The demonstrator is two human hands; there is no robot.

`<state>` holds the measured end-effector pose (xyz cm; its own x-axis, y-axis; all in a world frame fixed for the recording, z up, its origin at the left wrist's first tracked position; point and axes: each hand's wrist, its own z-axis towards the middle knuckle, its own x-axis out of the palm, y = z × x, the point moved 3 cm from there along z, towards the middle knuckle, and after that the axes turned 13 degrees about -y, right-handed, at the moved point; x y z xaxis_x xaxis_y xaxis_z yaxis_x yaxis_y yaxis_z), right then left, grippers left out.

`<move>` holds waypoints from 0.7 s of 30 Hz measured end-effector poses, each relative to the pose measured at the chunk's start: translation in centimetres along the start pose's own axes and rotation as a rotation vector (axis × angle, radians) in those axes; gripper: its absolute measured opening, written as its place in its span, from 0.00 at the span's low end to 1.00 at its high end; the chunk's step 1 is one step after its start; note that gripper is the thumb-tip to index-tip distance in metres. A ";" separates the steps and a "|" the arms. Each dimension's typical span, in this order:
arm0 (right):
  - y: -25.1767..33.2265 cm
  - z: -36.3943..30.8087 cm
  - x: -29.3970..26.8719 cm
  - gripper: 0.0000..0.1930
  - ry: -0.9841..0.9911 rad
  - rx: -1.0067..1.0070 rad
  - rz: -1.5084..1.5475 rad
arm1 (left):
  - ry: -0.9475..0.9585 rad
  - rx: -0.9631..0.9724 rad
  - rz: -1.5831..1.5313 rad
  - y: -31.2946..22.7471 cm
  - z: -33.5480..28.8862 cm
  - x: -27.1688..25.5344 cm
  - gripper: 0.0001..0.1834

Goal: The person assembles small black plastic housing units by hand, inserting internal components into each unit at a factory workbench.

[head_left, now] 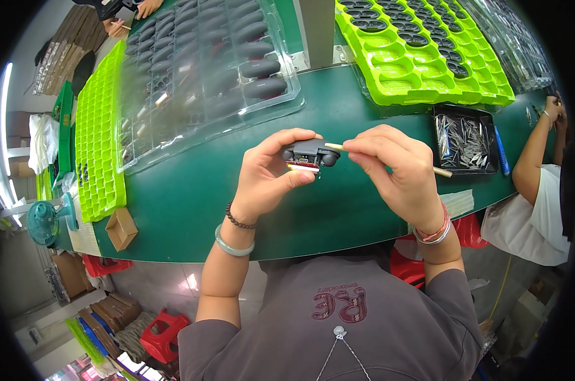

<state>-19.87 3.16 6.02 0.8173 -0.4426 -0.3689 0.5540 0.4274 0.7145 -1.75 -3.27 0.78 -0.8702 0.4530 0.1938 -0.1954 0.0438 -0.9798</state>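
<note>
Dark grey cloth of our short-sleeved shirt (402, 336) fills the foreground, dark red lettering across its chest, as we sit at a green table (338, 219) with both hands raised. Our left hand (266, 166) holds a dark grey device (304, 152) above the tabletop, near the middle of the view, its fingers curled over the top and its thumb pressed underneath, pinching the casing between them. Rounded and matt on the outside, the device turns an open side toward us: a small silver socket sits in a dark recess, a strip of white and red runs along the lower edge, and rounded black knobs bulge at the right end. Finer parts inside are too small for us to make out. Opposite, our right hand (395, 159) pinches a slim pale stick (442, 172) between thumb and forefinger; the stick's tip lies at the device's upper right edge, though we cannot tell whether it touches. Its other end juts out past the palm, near a black tray (476, 171) heaped with silver metal pieces (465, 140), a blue tool (502, 151) just beside it. Beyond, we see a lime-green tray (395, 98) partly filled with dark oval pieces (414, 39) and, to the left, a clear plastic tray (208, 136) with rows of dark grey shells (265, 87).
</note>
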 end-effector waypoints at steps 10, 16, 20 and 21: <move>0.2 -0.2 0.0 0.07 0.080 -0.110 -0.159 | 0.012 0.032 0.051 0.0 -0.1 0.3 0.26; 0.0 -0.5 0.1 0.08 0.106 -0.128 -0.168 | 0.007 0.073 0.063 0.0 -0.3 0.6 0.26; 0.1 -0.6 0.2 0.09 0.130 -0.115 -0.164 | 0.009 0.062 0.094 -0.1 -0.5 0.6 0.26; 0.2 -0.6 0.1 0.08 0.166 -0.074 -0.155 | 0.004 0.047 0.095 0.0 -0.5 0.6 0.26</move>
<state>-19.55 3.68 5.73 0.7327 -0.3749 -0.5680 0.6804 0.4239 0.5979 -2.07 -2.52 0.89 -0.8840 0.4567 0.1002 -0.1336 -0.0415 -0.9902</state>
